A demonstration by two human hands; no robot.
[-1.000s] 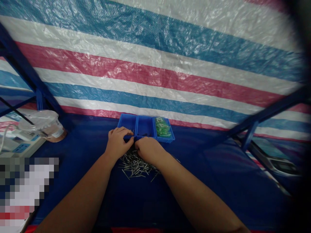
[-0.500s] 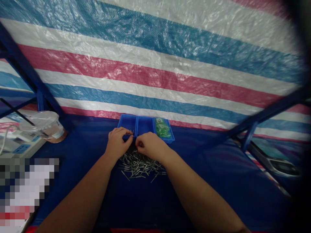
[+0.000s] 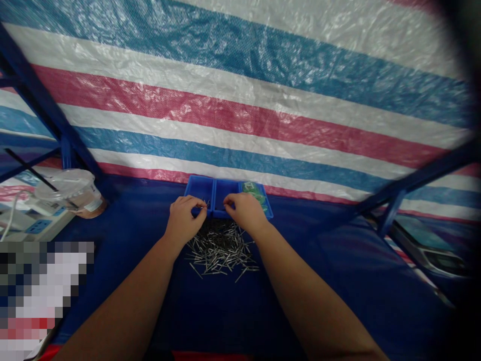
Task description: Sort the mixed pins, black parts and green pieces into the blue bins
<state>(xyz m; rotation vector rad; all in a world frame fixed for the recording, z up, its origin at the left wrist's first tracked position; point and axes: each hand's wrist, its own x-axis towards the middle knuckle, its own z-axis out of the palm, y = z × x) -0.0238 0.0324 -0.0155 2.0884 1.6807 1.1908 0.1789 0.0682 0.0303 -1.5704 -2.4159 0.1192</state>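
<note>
My left hand [image 3: 187, 216] is closed in a pinch on a few thin metal pins [image 3: 206, 203], whose tips poke up past the thumb and forefinger at the front of the left blue compartment. Over the front of the middle compartment [image 3: 226, 186], my right hand [image 3: 246, 213] has thumb and fingertips together; whatever is between them is too small to make out. Below both hands, a loose pile of thin metal pins [image 3: 220, 253] lies on the blue tabletop. The blue divided box [image 3: 199, 184] stands just behind the pile, with green packets [image 3: 249, 188] in its right compartment.
At left stand a lidded plastic cup [image 3: 84, 198] with a black straw and a power strip [image 3: 41, 225]. A digital scale [image 3: 439, 255] sits at far right. Blue frame bars [image 3: 421, 188] slant on both sides, and a striped plastic sheet [image 3: 240, 108] hangs behind.
My right hand has risen from the pile's back edge to the middle compartment, baring more of the pins. My left hand keeps its pinch at nearly the same place. The view has shifted slightly.
</note>
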